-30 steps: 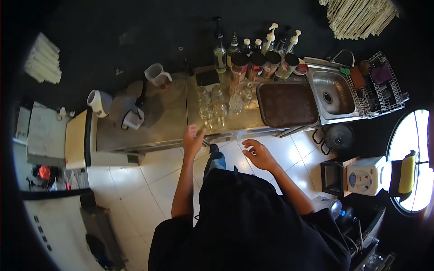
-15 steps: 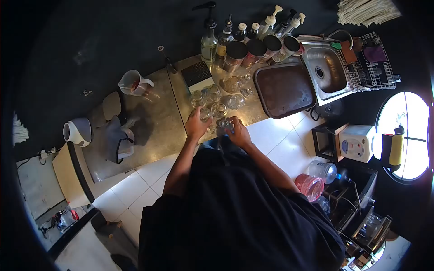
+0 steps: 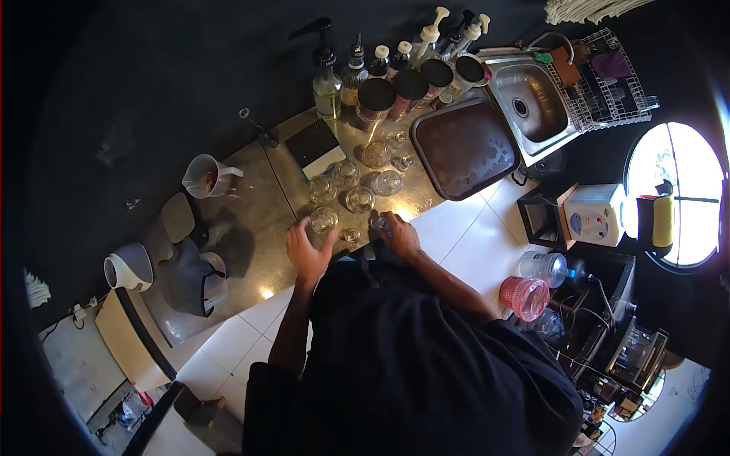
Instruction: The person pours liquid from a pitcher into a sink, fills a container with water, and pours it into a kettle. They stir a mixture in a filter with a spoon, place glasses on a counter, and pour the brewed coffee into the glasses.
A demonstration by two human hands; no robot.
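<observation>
Glass jar (image 3: 324,221) stands upright on the steel counter (image 3: 268,247), just ahead of the nearer left hand (image 3: 308,253), whose thumb and fingers spread wide; the right hand (image 3: 401,237) curls at a small glass (image 3: 379,223), grip unclear from where I stand.

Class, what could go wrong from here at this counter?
The left hand might nudge the large glass beside it into the closely grouped glasses, chipping one. The small glass sits near the counter's front edge, so a bump could send it onto the tiled floor.
</observation>
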